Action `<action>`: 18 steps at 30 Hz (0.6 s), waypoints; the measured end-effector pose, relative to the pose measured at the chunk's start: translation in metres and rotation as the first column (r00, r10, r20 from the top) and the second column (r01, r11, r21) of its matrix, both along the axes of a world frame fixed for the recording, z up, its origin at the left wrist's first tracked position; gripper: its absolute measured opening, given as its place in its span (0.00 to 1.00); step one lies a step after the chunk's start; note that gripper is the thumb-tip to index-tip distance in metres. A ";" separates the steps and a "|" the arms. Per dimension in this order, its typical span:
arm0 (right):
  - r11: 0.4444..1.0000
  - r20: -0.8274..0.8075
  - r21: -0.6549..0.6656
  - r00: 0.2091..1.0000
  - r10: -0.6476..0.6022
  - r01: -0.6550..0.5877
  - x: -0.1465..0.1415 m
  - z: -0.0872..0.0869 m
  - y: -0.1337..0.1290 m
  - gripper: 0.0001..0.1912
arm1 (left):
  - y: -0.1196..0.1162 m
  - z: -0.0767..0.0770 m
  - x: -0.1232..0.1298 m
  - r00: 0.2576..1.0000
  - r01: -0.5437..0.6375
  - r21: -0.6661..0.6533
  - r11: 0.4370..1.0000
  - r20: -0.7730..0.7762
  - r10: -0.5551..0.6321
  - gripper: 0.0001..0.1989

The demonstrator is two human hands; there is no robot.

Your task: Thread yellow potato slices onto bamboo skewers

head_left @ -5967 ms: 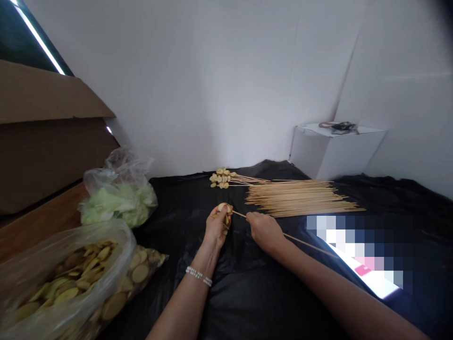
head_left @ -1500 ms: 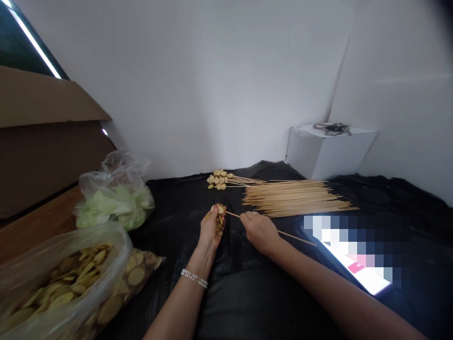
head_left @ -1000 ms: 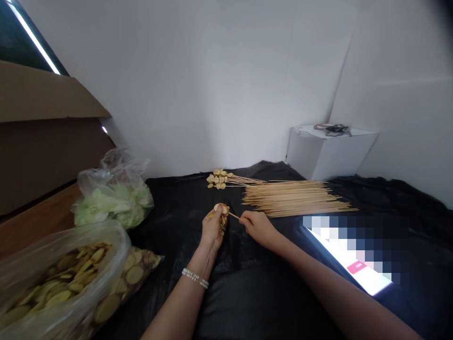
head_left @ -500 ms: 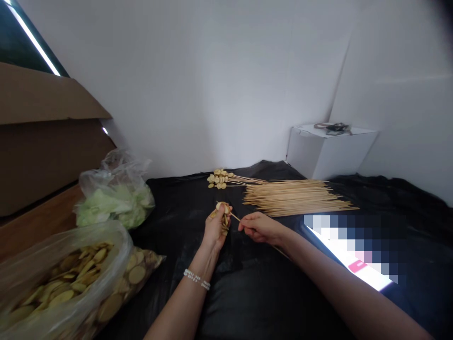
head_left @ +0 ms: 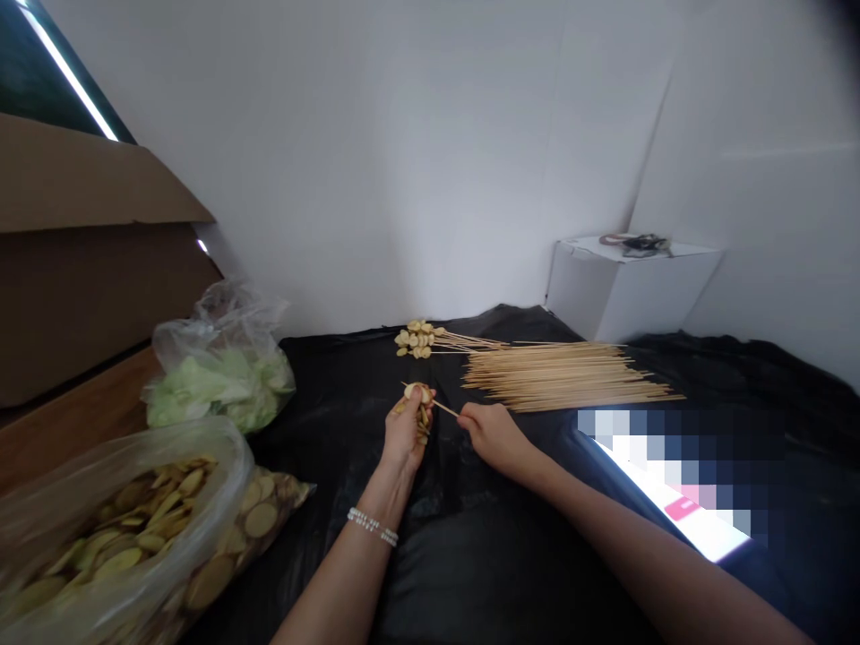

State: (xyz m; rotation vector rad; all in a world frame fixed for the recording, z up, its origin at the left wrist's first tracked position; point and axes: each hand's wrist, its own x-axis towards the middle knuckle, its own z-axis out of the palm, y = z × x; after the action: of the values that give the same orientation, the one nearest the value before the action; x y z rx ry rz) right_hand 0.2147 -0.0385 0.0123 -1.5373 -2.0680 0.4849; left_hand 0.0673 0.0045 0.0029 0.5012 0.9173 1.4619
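Observation:
My left hand (head_left: 403,425) is closed around several potato slices (head_left: 417,393), with the thumb pressing on the front one. My right hand (head_left: 494,437) is closed on a thin wooden skewer (head_left: 444,408) that runs left into the slices. The skewer's tip pokes out just past the slices on the left. Beyond my hands lie finished-looking skewers with slices threaded at one end (head_left: 417,339). A wide pile of bare skewers (head_left: 571,374) lies right of them.
An open plastic bag of potato slices (head_left: 134,528) stands at the lower left. Behind it sits a bag of pale green leaves (head_left: 221,385). A lit, partly blurred screen (head_left: 705,524) lies at the right. A white box (head_left: 624,291) stands by the wall on the black sheet (head_left: 524,573).
The skewer has gone further left through the slices, so its tip now sticks out more. My right hand has turned and its fingers are curled closer together.

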 end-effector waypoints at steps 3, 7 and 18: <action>0.936 -0.396 -0.317 0.918 0.014 -0.151 0.004 -0.001 0.005 0.13 | -0.003 0.000 0.004 1.000 0.022 -0.003 1.000 -0.009 -0.022 0.06; 0.830 -0.569 -0.470 0.822 -0.025 -0.300 0.008 -0.002 0.009 0.13 | -0.004 -0.002 0.007 0.999 0.026 0.004 1.000 -0.023 -0.026 0.08; 0.981 0.328 0.190 0.944 -0.033 -0.032 -0.005 -0.004 -0.004 0.12 | -0.003 -0.004 0.008 0.999 -0.047 0.001 0.999 -0.005 0.047 0.07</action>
State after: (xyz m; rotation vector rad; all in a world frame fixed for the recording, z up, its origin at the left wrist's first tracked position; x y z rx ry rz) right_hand 0.2101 -0.0426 0.0083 -1.5856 -2.2840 0.0187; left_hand 0.0750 0.0016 -0.0012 0.4865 0.9382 1.5043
